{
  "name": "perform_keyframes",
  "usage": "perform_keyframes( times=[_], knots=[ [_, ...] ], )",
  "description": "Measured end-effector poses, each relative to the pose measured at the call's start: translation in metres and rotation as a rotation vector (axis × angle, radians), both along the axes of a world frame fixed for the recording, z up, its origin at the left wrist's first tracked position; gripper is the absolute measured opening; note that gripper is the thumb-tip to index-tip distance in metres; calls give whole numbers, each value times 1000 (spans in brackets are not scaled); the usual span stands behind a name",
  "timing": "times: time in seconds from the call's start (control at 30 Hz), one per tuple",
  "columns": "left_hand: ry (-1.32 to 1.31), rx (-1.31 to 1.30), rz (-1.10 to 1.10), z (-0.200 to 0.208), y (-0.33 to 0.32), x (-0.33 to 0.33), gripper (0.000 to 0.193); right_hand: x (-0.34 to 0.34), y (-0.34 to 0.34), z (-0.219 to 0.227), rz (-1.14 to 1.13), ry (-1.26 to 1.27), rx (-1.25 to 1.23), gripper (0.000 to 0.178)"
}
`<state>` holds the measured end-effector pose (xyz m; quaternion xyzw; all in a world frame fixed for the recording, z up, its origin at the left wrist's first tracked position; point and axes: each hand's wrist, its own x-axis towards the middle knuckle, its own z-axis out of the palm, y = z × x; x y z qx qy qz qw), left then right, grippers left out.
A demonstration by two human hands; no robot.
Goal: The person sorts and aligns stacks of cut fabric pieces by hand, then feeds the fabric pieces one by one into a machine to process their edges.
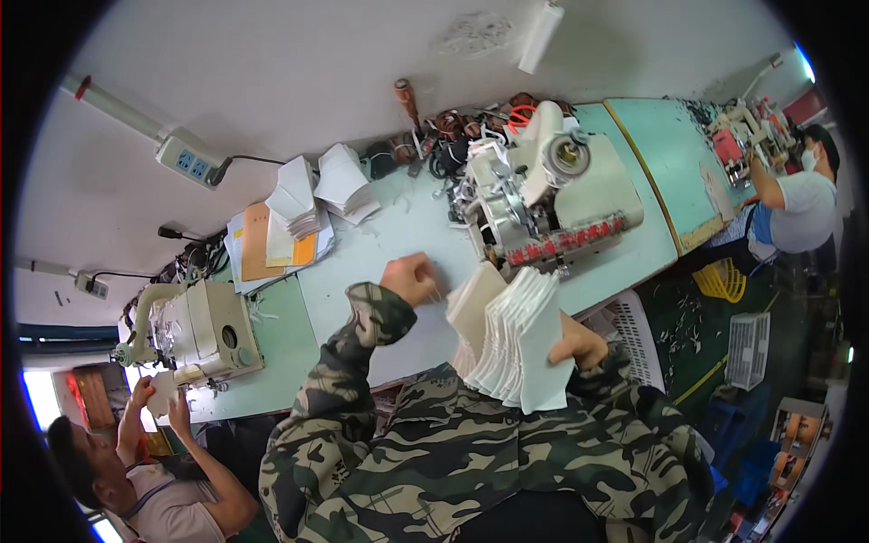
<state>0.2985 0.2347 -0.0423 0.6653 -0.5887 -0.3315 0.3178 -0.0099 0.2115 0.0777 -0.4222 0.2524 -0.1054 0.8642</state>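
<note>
The right hand (577,344) grips a fanned stack of white cut pieces (525,335), its thumb laid over the near face at the stack's right edge. The left hand (412,277), to the left of the stack and apart from it, has its fingers curled in over the desk (339,262).

For steady handling, the right hand would do best to keep a firm but light pinch, so the layers neither slip nor crease. The left hand could support the loose left edges and separate one layer at a time. Keeping the stack short of the sewing machine (543,181), ahead of the right hand, should prevent corners snagging on its metal parts.

The right hand's other fingers are hidden behind the stack, and the left hand's fingertips are turned from view, so whether they pinch a thread cannot be told. The pieces' material and exact count are unclear. The machine's needle area is hard to make out, and the white plastic basket (638,335), beyond the right hand to the right, is partly covered by the sleeve (625,376).
</note>
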Motion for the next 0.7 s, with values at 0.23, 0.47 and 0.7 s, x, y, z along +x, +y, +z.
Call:
perform_keyframes(
  times=[0.23, 0.47, 0.7],
  knots=[
    [613, -70, -367, 107, 36, -83, 23, -25, -13, -23, 139, -221, 68, 100],
    [105, -224, -442, 111, 23, -150, 32, -90, -30, -60, 275, -230, 190, 110],
    [672, 2, 192, 83, 55, -194, 25, -117, -27, -81, 297, -336, 287, 104]
  ],
)
